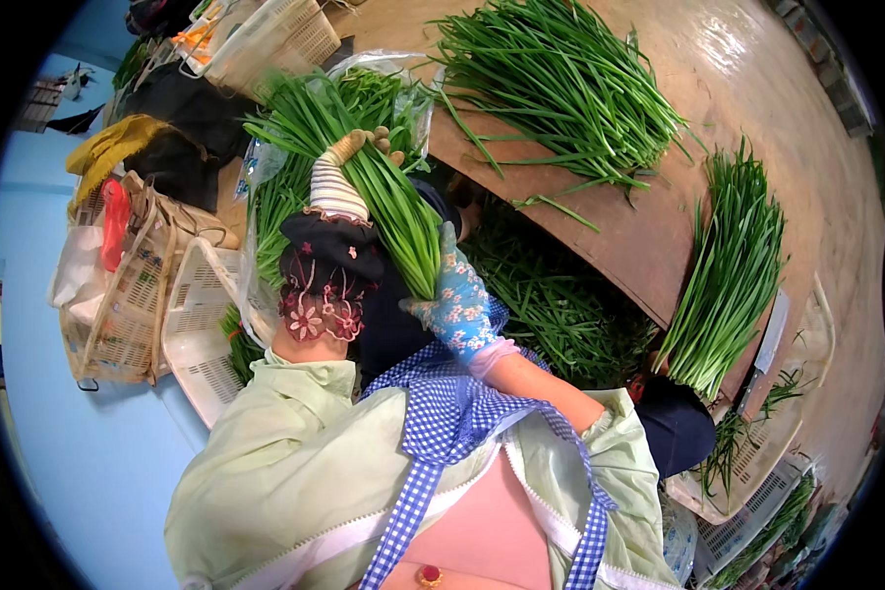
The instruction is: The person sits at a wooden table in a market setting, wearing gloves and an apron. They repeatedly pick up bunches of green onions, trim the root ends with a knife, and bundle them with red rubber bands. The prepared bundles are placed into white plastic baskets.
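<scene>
A bundle of garlic chives (pixel 395 206) slants across in front of me, leaf tips up and to the left. My left hand (pixel 342 175), in a striped glove with a black lace cuff, is closed around its middle. At the lower, cut end my right hand (pixel 455 300), in a blue flowered glove, holds the stalks, thumb on the near side. Behind the bundle, more chives (pixel 280 202) fill a clear plastic bag (pixel 425 123). A large pile of chives (pixel 570 88) lies on the brown board (pixel 600 221), and another neat bunch (pixel 728 275) rests at its right.
A knife (pixel 771 334) lies at the board's right edge, beside a cream tray (pixel 792 433) with scraps. Loose leaves (pixel 560 305) fill the space below the board. Plastic baskets (pixel 202 320) and a wire-framed crate (pixel 128 295) stand at left; another basket (pixel 270 49) is far left.
</scene>
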